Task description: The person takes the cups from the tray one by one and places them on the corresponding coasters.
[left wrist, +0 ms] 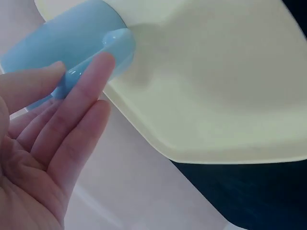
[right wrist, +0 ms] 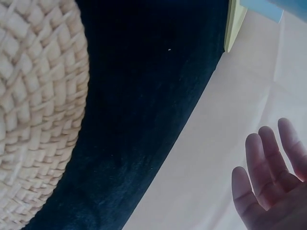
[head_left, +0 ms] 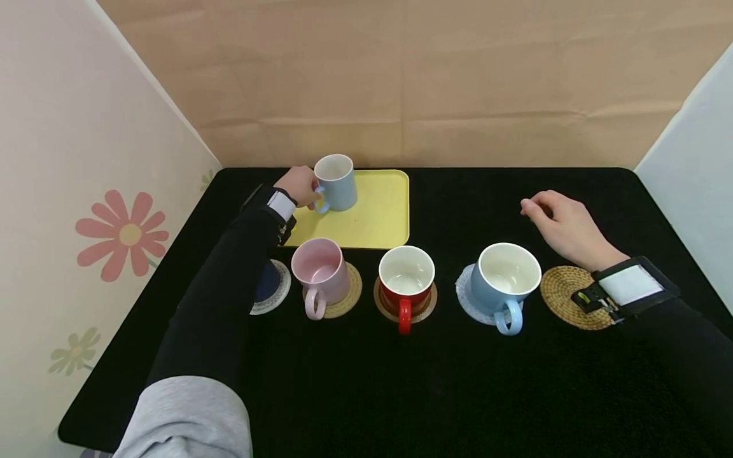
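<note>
At the back, my left hand (head_left: pixel 299 185) pinches the handle of a light blue mug (head_left: pixel 342 192) between thumb and fingers. In the left wrist view the handle (left wrist: pixel 79 72) shows between thumb and index finger, while the other fingers extend loosely below it. Upright, the mug overlaps the left part of a yellow tray (head_left: pixel 383 210). On the right, my right hand (head_left: pixel 564 226) hovers with loosely bent fingers and nothing in it, just beyond a woven coaster (head_left: pixel 564 299). The right wrist view shows that coaster (right wrist: pixel 38 115) large beside the fingers (right wrist: pixel 256 163).
In a row before the tray stand a pink mug (head_left: pixel 329 280), a red mug (head_left: pixel 409 294) and another blue mug (head_left: pixel 487 289), each on a coaster, handles toward me. My left forearm partly covers a white-rimmed coaster (head_left: pixel 279 294). Walls border the black table (head_left: pixel 366 394) behind and at both sides.
</note>
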`<state>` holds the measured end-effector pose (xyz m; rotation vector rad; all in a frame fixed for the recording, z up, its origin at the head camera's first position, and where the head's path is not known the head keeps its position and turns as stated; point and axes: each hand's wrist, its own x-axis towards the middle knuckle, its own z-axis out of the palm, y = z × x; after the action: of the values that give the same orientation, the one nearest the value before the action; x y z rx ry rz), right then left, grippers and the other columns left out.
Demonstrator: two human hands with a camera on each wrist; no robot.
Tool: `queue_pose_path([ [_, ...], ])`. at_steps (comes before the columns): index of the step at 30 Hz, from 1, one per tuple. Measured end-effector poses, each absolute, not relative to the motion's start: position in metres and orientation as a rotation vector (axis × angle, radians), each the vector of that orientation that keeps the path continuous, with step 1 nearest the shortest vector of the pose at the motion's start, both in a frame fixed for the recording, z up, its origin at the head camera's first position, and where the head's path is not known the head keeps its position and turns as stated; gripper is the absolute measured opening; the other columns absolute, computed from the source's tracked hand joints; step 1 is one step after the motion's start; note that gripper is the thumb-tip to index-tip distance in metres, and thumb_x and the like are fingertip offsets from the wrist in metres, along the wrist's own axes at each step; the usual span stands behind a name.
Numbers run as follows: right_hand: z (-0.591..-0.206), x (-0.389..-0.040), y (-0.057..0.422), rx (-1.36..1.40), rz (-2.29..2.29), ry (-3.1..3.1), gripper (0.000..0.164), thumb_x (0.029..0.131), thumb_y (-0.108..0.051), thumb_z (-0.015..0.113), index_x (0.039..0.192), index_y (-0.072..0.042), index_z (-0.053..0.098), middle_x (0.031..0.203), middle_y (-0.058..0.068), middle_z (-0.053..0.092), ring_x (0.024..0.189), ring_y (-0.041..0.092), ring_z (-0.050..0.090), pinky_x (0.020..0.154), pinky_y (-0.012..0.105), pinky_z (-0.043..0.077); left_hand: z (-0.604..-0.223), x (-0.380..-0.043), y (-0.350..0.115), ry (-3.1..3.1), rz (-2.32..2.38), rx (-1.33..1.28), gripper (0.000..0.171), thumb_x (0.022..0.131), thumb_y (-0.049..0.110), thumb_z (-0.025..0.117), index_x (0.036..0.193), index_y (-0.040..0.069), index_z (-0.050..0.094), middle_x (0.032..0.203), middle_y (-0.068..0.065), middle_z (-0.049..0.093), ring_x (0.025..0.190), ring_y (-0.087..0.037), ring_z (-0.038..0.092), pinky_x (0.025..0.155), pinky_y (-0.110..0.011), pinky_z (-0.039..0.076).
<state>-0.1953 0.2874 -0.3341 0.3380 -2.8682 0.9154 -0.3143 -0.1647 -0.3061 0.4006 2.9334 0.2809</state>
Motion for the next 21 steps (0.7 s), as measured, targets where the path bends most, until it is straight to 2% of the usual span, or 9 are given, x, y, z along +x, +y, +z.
queue_pose_path([
  [7, -0.326, -0.199, 0.283, 0.362, 0.898, -2.857, 0.041, 0.105, -0.033, 0.040, 0.107, 0.002, 0.060, 0.108, 0.022, 0.057, 0.089, 0.034, 0.047, 0.071, 0.046, 0.035, -0.302, -0.306, -0.143, 2.849, 0.341, 0.502, 0.017, 0.089, 0.008, 0.064, 0.086, -0.008, 0.070, 0.079, -0.014, 0.070, 0.074, -0.027, 0.067, 0.059, -0.023, 0.042],
  [12, -0.317, -0.205, 0.274, 0.423, 0.863, -2.853, 0.040, 0.105, -0.033, 0.041, 0.107, 0.001, 0.062, 0.106, 0.019, 0.057, 0.086, 0.031, 0.047, 0.070, 0.044, 0.035, -0.303, -0.306, -0.130, 2.789, 0.369, 0.551, 0.015, 0.089, 0.005, 0.065, 0.082, -0.008, 0.066, 0.082, -0.015, 0.068, 0.078, -0.029, 0.070, 0.056, -0.020, 0.042],
  [16, -0.308, -0.212, 0.263, 0.467, 0.772, -2.888, 0.040, 0.104, -0.034, 0.042, 0.108, 0.001, 0.062, 0.101, 0.017, 0.058, 0.082, 0.030, 0.049, 0.067, 0.043, 0.038, -0.303, -0.306, -0.120, 2.745, 0.366, 0.581, 0.015, 0.089, 0.004, 0.065, 0.078, -0.007, 0.064, 0.082, -0.015, 0.066, 0.078, -0.029, 0.071, 0.054, -0.018, 0.043],
  [21, -0.293, -0.222, 0.245, 0.531, 0.604, -2.948, 0.042, 0.104, -0.035, 0.044, 0.108, 0.002, 0.062, 0.092, 0.015, 0.059, 0.078, 0.029, 0.052, 0.065, 0.043, 0.042, -0.298, -0.303, -0.109, 2.697, 0.333, 0.599, 0.017, 0.089, 0.008, 0.069, 0.086, -0.009, 0.069, 0.084, -0.016, 0.068, 0.078, -0.029, 0.071, 0.057, -0.019, 0.046],
])
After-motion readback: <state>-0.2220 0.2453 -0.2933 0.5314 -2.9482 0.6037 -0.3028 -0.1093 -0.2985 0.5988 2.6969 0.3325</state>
